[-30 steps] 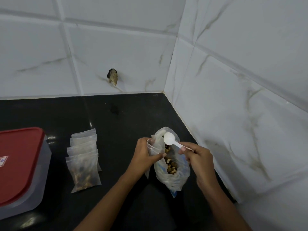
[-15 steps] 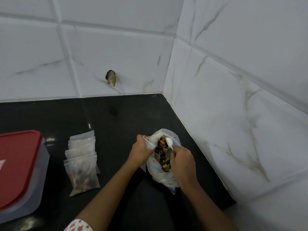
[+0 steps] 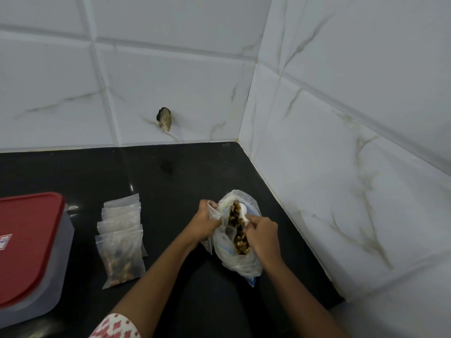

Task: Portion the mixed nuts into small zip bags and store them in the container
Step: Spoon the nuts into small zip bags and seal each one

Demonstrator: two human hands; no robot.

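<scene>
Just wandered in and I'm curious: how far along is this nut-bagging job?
Done: a few filled zip bags lie stacked on the counter. In hand: the right hand dips a white spoon into the big nut bag; the left hand holds a small bag beside it. Left: more portions, then storing them; the red-lidded container is shut.

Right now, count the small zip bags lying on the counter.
4 visible, in one overlapping stack right of the red-lidded container: the front bag holds nuts, three more fan out behind it. Others may be hidden underneath.
</scene>
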